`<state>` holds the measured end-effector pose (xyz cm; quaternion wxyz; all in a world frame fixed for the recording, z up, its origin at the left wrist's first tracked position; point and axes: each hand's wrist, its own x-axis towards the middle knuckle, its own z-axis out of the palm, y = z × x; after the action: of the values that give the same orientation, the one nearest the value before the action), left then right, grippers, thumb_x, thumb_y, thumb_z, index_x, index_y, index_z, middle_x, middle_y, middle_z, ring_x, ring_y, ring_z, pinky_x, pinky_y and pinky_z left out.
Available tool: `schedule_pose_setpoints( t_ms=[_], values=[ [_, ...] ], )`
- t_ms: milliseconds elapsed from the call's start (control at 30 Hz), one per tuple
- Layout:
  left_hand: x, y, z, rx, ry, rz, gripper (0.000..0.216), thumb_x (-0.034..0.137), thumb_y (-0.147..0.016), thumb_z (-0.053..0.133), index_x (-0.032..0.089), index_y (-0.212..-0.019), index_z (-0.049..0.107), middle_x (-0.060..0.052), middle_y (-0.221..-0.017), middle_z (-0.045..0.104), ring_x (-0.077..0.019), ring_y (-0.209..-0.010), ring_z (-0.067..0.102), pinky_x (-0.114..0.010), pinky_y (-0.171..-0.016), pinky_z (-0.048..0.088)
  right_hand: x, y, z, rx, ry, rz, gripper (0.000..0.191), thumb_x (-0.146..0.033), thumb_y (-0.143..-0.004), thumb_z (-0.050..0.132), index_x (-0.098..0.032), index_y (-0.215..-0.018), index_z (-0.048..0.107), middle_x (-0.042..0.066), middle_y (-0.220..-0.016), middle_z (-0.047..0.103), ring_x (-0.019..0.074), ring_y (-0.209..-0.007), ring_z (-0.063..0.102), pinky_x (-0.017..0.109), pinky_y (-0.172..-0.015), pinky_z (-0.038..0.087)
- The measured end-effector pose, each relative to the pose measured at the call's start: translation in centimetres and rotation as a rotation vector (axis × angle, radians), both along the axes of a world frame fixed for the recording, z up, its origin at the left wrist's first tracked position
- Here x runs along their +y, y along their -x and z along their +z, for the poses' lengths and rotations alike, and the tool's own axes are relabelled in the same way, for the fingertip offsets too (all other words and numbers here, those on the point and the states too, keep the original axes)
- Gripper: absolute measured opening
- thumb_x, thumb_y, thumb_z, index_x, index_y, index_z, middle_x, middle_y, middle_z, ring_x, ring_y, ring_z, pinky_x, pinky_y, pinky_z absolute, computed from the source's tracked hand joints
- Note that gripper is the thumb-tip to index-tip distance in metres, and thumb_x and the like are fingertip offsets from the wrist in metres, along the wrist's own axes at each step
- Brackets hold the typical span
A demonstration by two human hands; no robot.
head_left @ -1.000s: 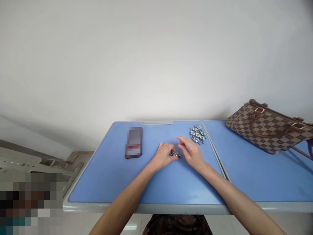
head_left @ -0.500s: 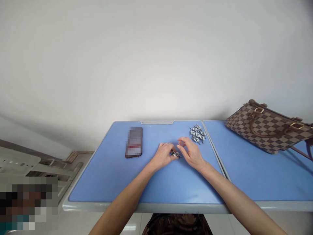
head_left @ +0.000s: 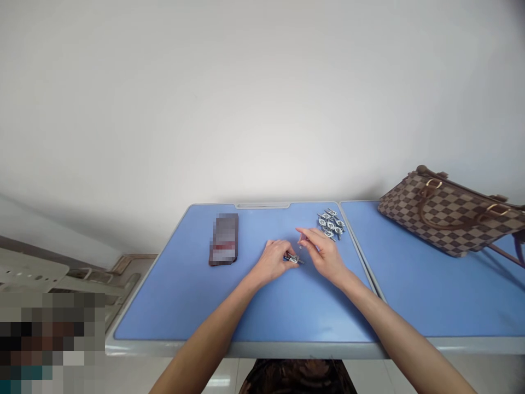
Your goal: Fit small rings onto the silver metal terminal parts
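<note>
My left hand (head_left: 275, 260) is closed around a small silver metal fitting (head_left: 293, 259) with a thin shaft. The fitting sticks out between thumb and fingers, just over the blue tabletop. Beside it, my right hand (head_left: 322, 251) is pinched, thumb against fingertips, slightly above and to the right of the fitting. Something tiny and pale seems to be at those fingertips, too small to name. A pile of similar metal fittings (head_left: 330, 224) lies behind my right hand, partly covered by it.
A dark, phone-like object (head_left: 225, 239), partly blurred out, lies at the left on the blue table (head_left: 176, 306). A brown checked handbag (head_left: 451, 213) rests on the adjoining table at the right. A white wall (head_left: 262, 109) rises behind. Pale furniture (head_left: 36, 271) stands at the lower left.
The fingers of my right hand, loosely curved before, have come together in a pinch, and that hand has shifted slightly right. My left hand keeps its hold on the metal fitting.
</note>
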<state>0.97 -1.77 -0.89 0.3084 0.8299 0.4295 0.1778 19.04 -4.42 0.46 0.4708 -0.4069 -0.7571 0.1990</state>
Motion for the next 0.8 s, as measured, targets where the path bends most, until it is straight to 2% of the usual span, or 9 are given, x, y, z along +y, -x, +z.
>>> schedule_pose_setpoints(
  t_ms=[133, 233, 367, 467, 567, 633, 700, 800],
  values=[
    [0.0, 0.0, 0.0, 0.001, 0.0, -0.002, 0.018, 0.028, -0.074, 0.074, 0.019, -0.082, 0.06, 0.001, -0.09, 0.068, -0.0202, -0.094, 0.06, -0.034, -0.086, 0.034, 0.0, -0.3, 0.1, 0.032, 0.064, 0.095, 0.037, -0.021, -0.098, 0.038, -0.024, -0.133, 0.049, 0.005, -0.095, 0.062, 0.0168, -0.086, 0.06, 0.035, -0.08, 0.052],
    [0.0, 0.0, 0.1, 0.009, -0.002, 0.0, 0.018, 0.029, -0.074, 0.073, 0.019, -0.082, 0.059, 0.001, -0.09, 0.068, -0.0196, -0.091, 0.06, -0.034, -0.086, 0.034, -0.1, -0.4, 0.0, 0.072, 0.087, 0.053, 0.035, -0.022, -0.097, 0.038, -0.023, -0.131, 0.049, 0.005, -0.095, 0.063, 0.0163, -0.086, 0.061, 0.035, -0.08, 0.052],
    [0.0, -0.1, 0.3, 0.022, 0.007, -0.002, 0.018, 0.028, -0.075, 0.072, 0.019, -0.082, 0.058, 0.0, -0.089, 0.068, -0.0204, -0.091, 0.06, -0.035, -0.086, 0.035, -0.1, -0.1, -0.5, -0.02, -0.044, -0.03, 0.026, -0.024, -0.094, 0.049, -0.023, -0.118, 0.058, 0.004, -0.09, 0.065, 0.0174, -0.081, 0.062, 0.034, -0.077, 0.052],
    [-0.1, -0.1, 0.3, 0.027, 0.005, -0.006, 0.017, 0.028, -0.075, 0.071, 0.019, -0.081, 0.059, 0.0, -0.09, 0.068, -0.0213, -0.094, 0.06, -0.035, -0.087, 0.035, -0.2, 0.2, -0.6, -0.078, -0.073, -0.062, 0.027, -0.022, -0.094, 0.047, -0.023, -0.118, 0.058, 0.004, -0.086, 0.065, 0.0174, -0.078, 0.062, 0.033, -0.074, 0.052],
    [-0.1, -0.1, 0.3, 0.015, 0.004, -0.001, 0.016, 0.029, -0.075, 0.07, 0.02, -0.081, 0.058, 0.0, -0.091, 0.068, -0.0207, -0.093, 0.06, -0.035, -0.088, 0.035, -0.4, 0.5, -0.4, -0.003, 0.043, -0.015, 0.039, -0.02, -0.095, 0.042, -0.023, -0.134, 0.044, 0.003, -0.089, 0.066, 0.0167, -0.079, 0.064, 0.033, -0.075, 0.054],
    [-0.1, -0.1, 0.2, 0.011, 0.01, 0.005, 0.017, 0.029, -0.075, 0.07, 0.02, -0.082, 0.058, 0.001, -0.091, 0.068, -0.0202, -0.093, 0.06, -0.035, -0.088, 0.035, -0.6, 0.7, -0.4, 0.102, 0.145, 0.025, 0.042, -0.02, -0.095, 0.042, -0.023, -0.137, 0.034, 0.003, -0.089, 0.067, 0.0161, -0.08, 0.065, 0.034, -0.075, 0.055],
    [-0.1, 0.0, 0.2, 0.007, 0.009, 0.003, 0.018, 0.029, -0.075, 0.071, 0.02, -0.083, 0.059, 0.001, -0.092, 0.069, -0.02, -0.094, 0.06, -0.035, -0.088, 0.035, -0.7, 0.8, -0.6, 0.207, 0.215, 0.033, 0.035, -0.022, -0.095, 0.044, -0.023, -0.129, 0.036, 0.003, -0.091, 0.068, 0.0157, -0.078, 0.066, 0.034, -0.074, 0.056],
    [0.0, 0.0, 0.1, 0.006, 0.001, -0.004, 0.018, 0.029, -0.074, 0.072, 0.02, -0.083, 0.059, 0.001, -0.091, 0.069, -0.0202, -0.094, 0.06, -0.035, -0.087, 0.035, -0.7, 0.8, -0.9, 0.292, 0.213, -0.013, 0.019, -0.025, -0.093, 0.05, -0.023, -0.112, 0.05, 0.005, -0.097, 0.066, 0.0163, -0.078, 0.067, 0.032, -0.07, 0.056]
  ],
)
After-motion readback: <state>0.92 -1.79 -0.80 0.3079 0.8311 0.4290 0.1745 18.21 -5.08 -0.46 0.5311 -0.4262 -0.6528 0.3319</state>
